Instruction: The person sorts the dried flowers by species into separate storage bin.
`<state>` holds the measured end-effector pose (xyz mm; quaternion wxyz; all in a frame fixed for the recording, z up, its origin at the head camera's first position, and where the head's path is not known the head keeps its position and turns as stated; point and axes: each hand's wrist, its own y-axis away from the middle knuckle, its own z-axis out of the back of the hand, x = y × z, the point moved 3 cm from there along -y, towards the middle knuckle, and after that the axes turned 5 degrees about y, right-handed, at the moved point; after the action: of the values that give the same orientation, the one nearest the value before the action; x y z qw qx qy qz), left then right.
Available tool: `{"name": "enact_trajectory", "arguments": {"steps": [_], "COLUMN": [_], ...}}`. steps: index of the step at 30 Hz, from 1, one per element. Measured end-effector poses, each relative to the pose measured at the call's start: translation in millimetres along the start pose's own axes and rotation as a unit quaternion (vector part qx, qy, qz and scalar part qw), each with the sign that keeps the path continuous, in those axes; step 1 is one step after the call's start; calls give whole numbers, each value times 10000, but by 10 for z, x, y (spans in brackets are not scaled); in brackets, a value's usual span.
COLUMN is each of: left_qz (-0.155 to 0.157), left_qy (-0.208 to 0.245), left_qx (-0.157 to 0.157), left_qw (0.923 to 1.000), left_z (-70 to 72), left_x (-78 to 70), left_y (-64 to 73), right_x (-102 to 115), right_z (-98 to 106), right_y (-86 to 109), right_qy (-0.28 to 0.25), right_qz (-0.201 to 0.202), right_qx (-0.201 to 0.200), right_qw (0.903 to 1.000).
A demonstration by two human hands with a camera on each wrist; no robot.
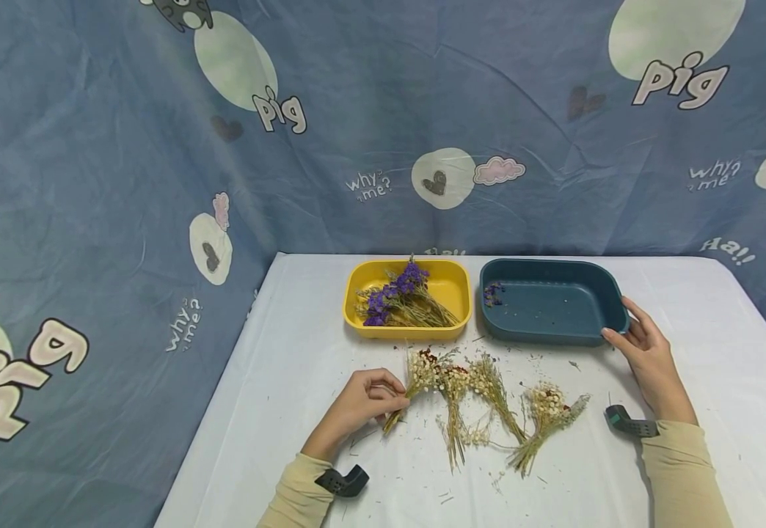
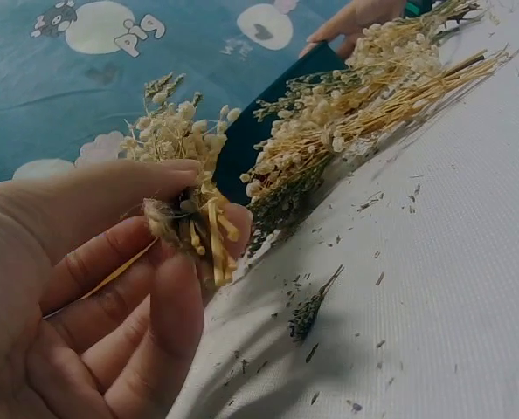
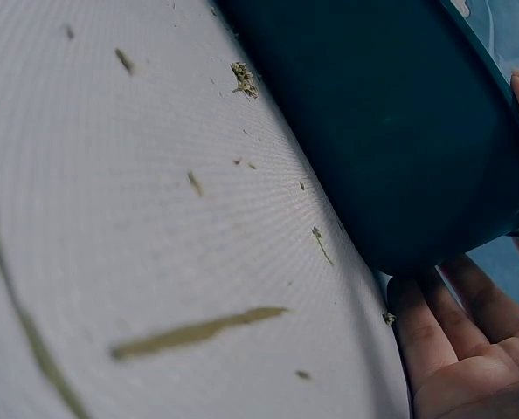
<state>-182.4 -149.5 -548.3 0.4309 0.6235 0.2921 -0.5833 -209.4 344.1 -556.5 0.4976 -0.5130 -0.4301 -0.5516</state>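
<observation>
My left hand (image 1: 365, 403) pinches the stems of a small dried-flower bunch (image 1: 420, 372) with cream and dark red blooms. In the left wrist view, the cut stem ends (image 2: 209, 237) and a twine tie show between thumb and fingers. Three more bunches lie to its right: one with red-topped cream flowers (image 1: 453, 389), a greenish one (image 1: 497, 392) and a cream one with grey-green sprigs (image 1: 546, 422). At the right end of a dark teal bin (image 1: 541, 334), my right hand (image 1: 650, 359) grips the corner, thumb at the near side and fingers curled round the end.
Left of the teal bin stands a yellow bin (image 1: 409, 332) holding purple dried flowers (image 1: 409, 282) and their stems. A few purple blooms (image 1: 492, 294) lie inside the teal bin. Stem scraps and a loose sprig (image 2: 310, 310) are scattered on the white tablecloth (image 1: 594, 477). A blue printed curtain (image 1: 370, 88) hangs behind.
</observation>
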Motion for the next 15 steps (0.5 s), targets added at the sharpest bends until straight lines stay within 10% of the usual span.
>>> {"name": "enact_trajectory", "arguments": {"steps": [15], "left_qz": [-391], "left_qy": [-501], "left_qx": [-437], "left_qw": [9970], "left_z": [-24], "left_x": [-135], "left_y": [-58], "right_x": [28], "right_z": [-15], "right_y": [11], "right_qy": [235], "right_qz": [-186], "right_qx": [-110], "right_qw": [9995]}}
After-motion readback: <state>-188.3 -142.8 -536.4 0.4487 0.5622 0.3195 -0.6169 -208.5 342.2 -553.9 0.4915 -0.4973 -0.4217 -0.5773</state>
